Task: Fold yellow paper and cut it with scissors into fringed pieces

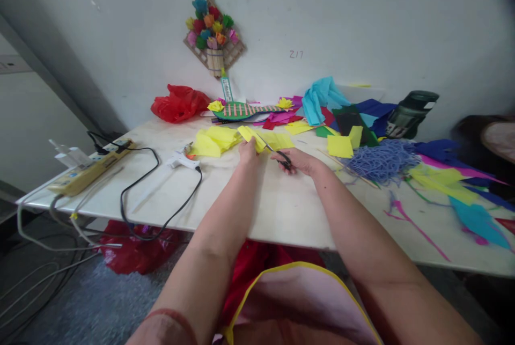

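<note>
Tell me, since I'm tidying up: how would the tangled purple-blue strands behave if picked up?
The tangled purple-blue strands would probably flop, since they bend and curl. They'd likely lift as one clump, being heavily intertwined. Lifting might also nudge the thin stick at their near edge.

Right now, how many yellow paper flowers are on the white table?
2: one yellow paper flower by the left end of the long green piece with a checked top, another flower by its right end. More may be hidden among loose coloured papers.

Both arms (pixel 219 221) (pixel 358 216) stretch forward, hands (pixel 248 151) (pixel 300 161) curled near each other.
</note>
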`<state>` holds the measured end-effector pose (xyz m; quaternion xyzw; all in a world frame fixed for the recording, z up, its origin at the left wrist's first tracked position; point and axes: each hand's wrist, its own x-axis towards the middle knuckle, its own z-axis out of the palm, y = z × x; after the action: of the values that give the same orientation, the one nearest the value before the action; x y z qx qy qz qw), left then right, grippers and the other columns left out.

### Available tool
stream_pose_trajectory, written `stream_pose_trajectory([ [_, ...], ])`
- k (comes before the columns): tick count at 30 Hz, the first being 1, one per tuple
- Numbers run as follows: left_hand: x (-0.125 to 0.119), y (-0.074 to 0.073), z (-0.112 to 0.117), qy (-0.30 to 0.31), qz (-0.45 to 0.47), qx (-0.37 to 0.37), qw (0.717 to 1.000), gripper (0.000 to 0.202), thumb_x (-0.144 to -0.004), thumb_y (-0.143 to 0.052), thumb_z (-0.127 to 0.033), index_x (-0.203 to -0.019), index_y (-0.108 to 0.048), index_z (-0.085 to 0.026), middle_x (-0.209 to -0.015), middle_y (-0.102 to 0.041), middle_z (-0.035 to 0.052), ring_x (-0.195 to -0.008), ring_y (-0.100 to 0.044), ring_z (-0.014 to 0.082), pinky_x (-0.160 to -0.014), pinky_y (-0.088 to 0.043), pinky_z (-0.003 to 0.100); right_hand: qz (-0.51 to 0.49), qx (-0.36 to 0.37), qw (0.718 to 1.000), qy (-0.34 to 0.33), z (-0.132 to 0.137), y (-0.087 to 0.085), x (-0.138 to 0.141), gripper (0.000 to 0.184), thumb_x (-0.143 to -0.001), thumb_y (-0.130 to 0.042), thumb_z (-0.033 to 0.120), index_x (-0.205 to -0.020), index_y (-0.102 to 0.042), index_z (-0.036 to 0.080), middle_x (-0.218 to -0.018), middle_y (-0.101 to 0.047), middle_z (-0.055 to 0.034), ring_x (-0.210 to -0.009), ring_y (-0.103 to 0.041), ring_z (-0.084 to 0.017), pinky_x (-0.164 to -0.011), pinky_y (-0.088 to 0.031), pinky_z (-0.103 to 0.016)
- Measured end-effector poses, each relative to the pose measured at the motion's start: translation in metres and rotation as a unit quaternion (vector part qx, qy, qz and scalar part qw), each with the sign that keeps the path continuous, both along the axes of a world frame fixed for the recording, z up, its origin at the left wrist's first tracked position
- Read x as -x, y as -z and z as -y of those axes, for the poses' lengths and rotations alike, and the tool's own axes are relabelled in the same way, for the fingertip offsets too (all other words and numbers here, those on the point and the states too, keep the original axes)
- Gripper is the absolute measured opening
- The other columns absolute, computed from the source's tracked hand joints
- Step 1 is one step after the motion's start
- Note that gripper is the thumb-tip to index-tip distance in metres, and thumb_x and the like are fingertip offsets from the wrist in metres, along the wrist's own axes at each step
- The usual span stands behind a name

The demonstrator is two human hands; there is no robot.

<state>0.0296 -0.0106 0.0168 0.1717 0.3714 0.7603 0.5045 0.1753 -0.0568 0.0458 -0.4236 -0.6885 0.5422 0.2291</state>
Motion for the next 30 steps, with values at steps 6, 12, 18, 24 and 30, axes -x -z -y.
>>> stream_pose_trajectory([
  [6, -0.0001, -0.0019, 0.0010, -0.002, 0.011, 0.014, 1.000, 0.014, -0.074, -0.056, -0.021, -0.088, -0.057, -0.017, -0.078, -0.062, 0.0048, -0.073, -0.061, 0.0169, -0.069, -0.049, 0.031, 0.005, 0.005, 1.000, 0.005, 0.0002, -0.0002, 0.0008, 0.036, -0.075, -0.053, 0.048, -0.087, -0.054, 0.014, -0.051, -0.052, 0.0031, -0.037, -0.045, -0.005, -0.028, -0.024, -0.016],
  [12, 0.0001, -0.0025, 0.0003, -0.008, 0.011, 0.029, 0.999, 0.012, -0.073, -0.057, -0.021, -0.084, -0.056, -0.016, -0.074, -0.060, 0.0034, -0.067, -0.060, 0.0146, -0.068, -0.049, 0.030, 0.000, 0.004, 1.000, -0.003, 0.0008, -0.0003, 0.0018, 0.037, -0.074, -0.055, 0.048, -0.087, -0.054, 0.014, -0.051, -0.051, 0.0033, -0.036, -0.044, -0.004, -0.028, -0.024, -0.016],
  [18, 0.0000, -0.0020, -0.0004, -0.011, 0.011, 0.016, 1.000, 0.013, -0.073, -0.058, -0.023, -0.084, -0.056, -0.016, -0.072, -0.059, 0.0025, -0.066, -0.060, 0.0136, -0.068, -0.049, 0.029, -0.005, -0.001, 1.000, 0.001, -0.0003, 0.0010, 0.0026, 0.038, -0.073, -0.054, 0.050, -0.085, -0.053, 0.014, -0.050, -0.050, 0.0039, -0.035, -0.043, -0.004, -0.027, -0.023, -0.016],
  [24, 0.0006, -0.0026, 0.0003, -0.012, 0.014, 0.022, 1.000, 0.012, -0.072, -0.059, -0.023, -0.082, -0.055, -0.016, -0.069, -0.058, 0.0024, -0.068, -0.061, 0.0150, -0.066, -0.050, 0.029, -0.004, 0.001, 1.000, 0.006, 0.0007, 0.0010, 0.0043, 0.035, -0.073, -0.055, 0.049, -0.080, -0.052, 0.015, -0.049, -0.049, 0.0045, -0.035, -0.042, -0.004, -0.027, -0.023, -0.015],
  [30, 0.0012, 0.0000, -0.0031, -0.013, 0.011, 0.024, 1.000, 0.008, -0.074, -0.057, -0.022, -0.080, -0.055, -0.018, -0.071, -0.060, 0.0022, -0.073, -0.061, 0.0149, -0.066, -0.050, 0.027, -0.007, -0.002, 1.000, 0.006, -0.0028, 0.0046, 0.0047, 0.033, -0.073, -0.056, 0.048, -0.075, -0.050, 0.016, -0.050, -0.048, 0.0045, -0.035, -0.042, -0.003, -0.027, -0.024, -0.015],
])
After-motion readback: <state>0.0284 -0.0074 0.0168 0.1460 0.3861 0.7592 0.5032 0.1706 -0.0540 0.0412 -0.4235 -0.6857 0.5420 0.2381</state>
